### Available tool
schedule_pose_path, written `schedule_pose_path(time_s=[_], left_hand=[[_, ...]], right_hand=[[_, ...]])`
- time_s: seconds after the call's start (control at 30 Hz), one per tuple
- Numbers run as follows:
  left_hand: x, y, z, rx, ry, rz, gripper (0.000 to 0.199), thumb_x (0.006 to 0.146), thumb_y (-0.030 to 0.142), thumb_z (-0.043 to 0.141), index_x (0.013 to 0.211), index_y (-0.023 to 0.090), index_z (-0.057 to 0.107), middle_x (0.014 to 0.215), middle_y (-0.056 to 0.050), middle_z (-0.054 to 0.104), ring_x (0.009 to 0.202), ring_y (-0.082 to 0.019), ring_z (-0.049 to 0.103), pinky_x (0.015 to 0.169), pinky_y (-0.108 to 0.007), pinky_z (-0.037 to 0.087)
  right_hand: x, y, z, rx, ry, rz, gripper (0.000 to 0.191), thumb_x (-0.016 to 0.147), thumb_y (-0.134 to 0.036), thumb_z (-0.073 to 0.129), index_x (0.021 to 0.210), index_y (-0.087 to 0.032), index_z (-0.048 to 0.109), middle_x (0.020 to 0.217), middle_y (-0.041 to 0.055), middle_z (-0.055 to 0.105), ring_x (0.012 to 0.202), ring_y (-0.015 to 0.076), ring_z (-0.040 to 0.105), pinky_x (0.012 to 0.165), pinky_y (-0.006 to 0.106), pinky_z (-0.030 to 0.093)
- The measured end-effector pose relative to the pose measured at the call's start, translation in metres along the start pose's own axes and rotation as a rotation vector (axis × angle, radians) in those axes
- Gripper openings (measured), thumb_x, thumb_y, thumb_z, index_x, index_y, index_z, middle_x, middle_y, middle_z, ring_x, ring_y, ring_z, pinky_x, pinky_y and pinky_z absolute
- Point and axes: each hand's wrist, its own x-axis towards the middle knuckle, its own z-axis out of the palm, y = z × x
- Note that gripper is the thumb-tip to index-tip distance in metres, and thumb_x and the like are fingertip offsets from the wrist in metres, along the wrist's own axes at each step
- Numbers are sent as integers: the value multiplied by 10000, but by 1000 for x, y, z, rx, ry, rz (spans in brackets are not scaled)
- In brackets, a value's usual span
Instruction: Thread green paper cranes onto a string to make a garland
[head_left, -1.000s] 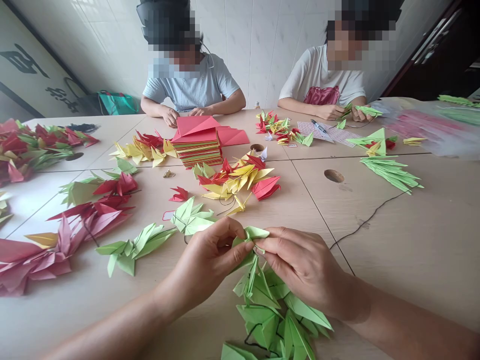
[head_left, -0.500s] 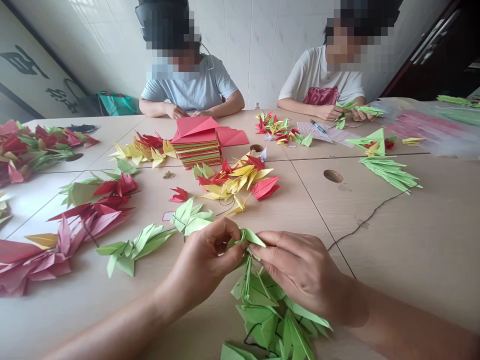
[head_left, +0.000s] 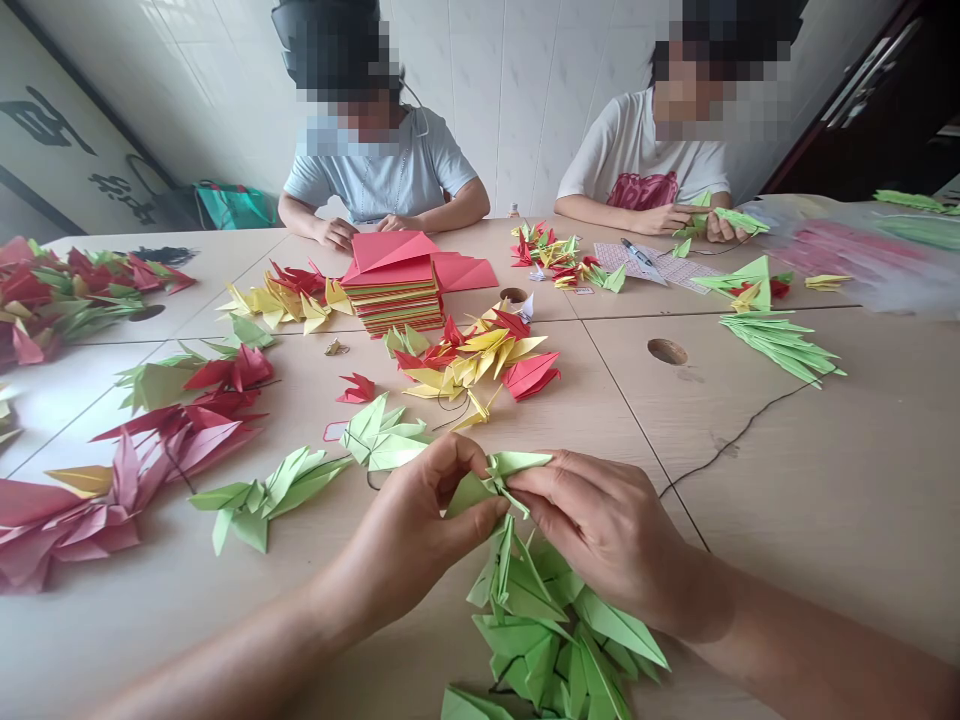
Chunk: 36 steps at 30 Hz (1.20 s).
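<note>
Between my hands is a light green paper crane (head_left: 517, 462), folded from paper. My left hand (head_left: 431, 510) grips its left side, thumb below and curled fingers above. On the other side, my right hand (head_left: 607, 525) pinches the crane with the fingers pressed together; its thumb is hidden. Below my hands lies a bunch of green paper cranes (head_left: 536, 650) with dark string showing among them. Left of my left hand rest a pale green crane cluster (head_left: 386, 435) and a second green cluster (head_left: 266, 495), joined by dark string.
A stack of red, yellow and green paper (head_left: 397, 300) stands mid-table, near a mixed crane pile (head_left: 472, 365). Pink and red cranes (head_left: 135, 480) lie left. A dark string (head_left: 720, 455) runs to green folded strips (head_left: 780, 345). Two people sit opposite, one holding green paper.
The crane has shifted slightly right and turned, showing more of its folds. My left thumb has extended to the right. Across the table, the left person's hands have moved slightly apart.
</note>
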Motion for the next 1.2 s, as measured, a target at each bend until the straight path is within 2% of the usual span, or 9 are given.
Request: schedule_pose_path(time_s=[0.2, 0.37, 0.5, 0.63, 0.8, 1.0, 1.2], left_hand=[[-1, 1, 1, 61, 19, -14, 161, 777, 152, 620, 847, 219, 492, 753, 56, 514, 713, -107, 462, 634, -207, 382], [-4, 2, 3, 111, 34, -83, 141, 764, 157, 573, 820, 228, 465, 667, 73, 463, 595, -99, 420, 538, -208, 347], [-4, 4, 4, 135, 28, -118, 142, 735, 143, 542, 820, 227, 464, 647, 78, 465, 539, -89, 399, 505, -209, 333], [-4, 5, 4, 168, 41, -102, 144, 721, 156, 542, 825, 221, 468, 685, 62, 496, 586, -102, 418, 526, -218, 343], [-5, 5, 4, 216, 51, -75, 144, 712, 153, 542, 822, 215, 474, 708, 48, 522, 635, -120, 454, 561, -237, 358], [-5, 4, 5, 181, 45, -81, 145, 738, 164, 568, 825, 221, 468, 728, 44, 505, 672, -127, 458, 587, -239, 367], [-4, 1, 2, 145, 9, -5, 134, 788, 198, 594, 855, 216, 480, 777, 30, 502, 733, -136, 466, 635, -243, 387]], right_hand=[[0, 0, 2, 31, -4, 7, 150, 897, -50, 516, 884, -121, 648, 730, 42, 647, 635, 137, 608, 593, 250, 476], [-1, -1, 4, 26, 17, -9, 161, 879, -51, 487, 888, -145, 617, 782, 46, 663, 669, 138, 617, 602, 247, 481], [-2, -2, 5, -11, 4, 7, 162, 860, -50, 476, 828, -165, 586, 713, 9, 617, 592, 119, 560, 548, 240, 430], [-3, -3, 7, -55, 6, 2, 177, 858, -53, 452, 798, -169, 572, 650, -19, 541, 534, 106, 481, 513, 245, 364], [-4, -3, 8, -89, 10, -18, 176, 862, -57, 454, 781, -157, 574, 643, -22, 523, 533, 102, 456, 510, 252, 343], [-3, -2, 6, -89, 6, -16, 173, 831, -41, 447, 777, -155, 565, 653, -24, 516, 537, 101, 450, 513, 253, 340], [-2, -2, 3, -52, -20, 0, 176, 809, -33, 426, 794, -160, 547, 664, -22, 529, 554, 103, 484, 523, 243, 359]])
